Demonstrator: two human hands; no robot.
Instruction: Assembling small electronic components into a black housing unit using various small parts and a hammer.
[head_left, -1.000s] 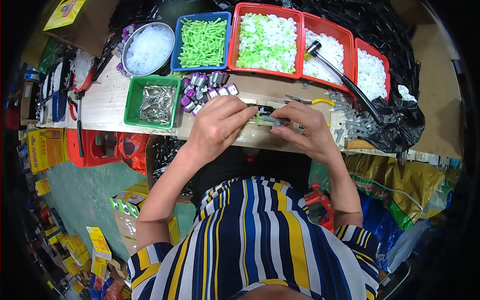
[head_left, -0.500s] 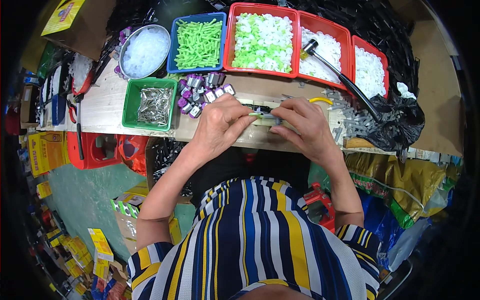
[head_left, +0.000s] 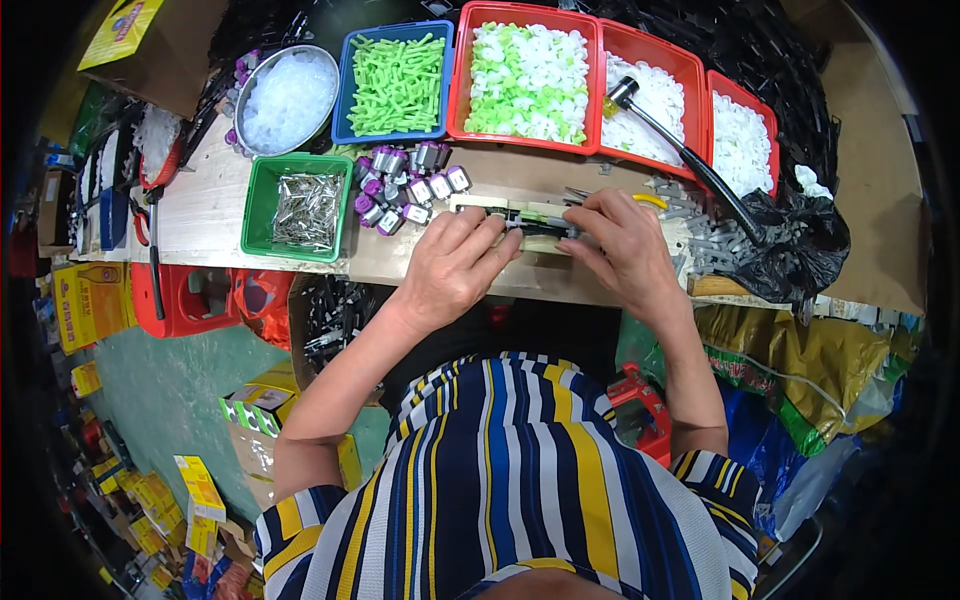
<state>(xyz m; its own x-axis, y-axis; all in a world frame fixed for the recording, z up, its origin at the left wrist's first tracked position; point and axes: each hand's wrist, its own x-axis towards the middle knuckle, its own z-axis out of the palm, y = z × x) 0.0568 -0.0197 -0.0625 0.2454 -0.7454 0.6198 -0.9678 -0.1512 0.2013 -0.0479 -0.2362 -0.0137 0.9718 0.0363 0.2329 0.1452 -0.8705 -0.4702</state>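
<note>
At the near side of the bench, a cream block-like holder lies between my hands. A narrow black part sits in it, with a light green strip along it. My left hand has its fingers bent and pressed on the left end of the black part; the thumb touches there too. Thumb and fingers of my right hand close round a small grey piece at the right end, mostly hidden by the fingertips. Purple-and-grey small motors lie in a heap to the left.
A green bin holds metal pins. Behind stand a bowl of clear pieces, a blue bin and red bins of small plastic parts. A hammer leans across the right bins. Yellow-handled pliers and a black bag lie right.
My left hand has shifted slightly lower, its fingers now over the black part's left end. The green-tipped grey piece, earlier held up between both hands, is now down at the holder.
</note>
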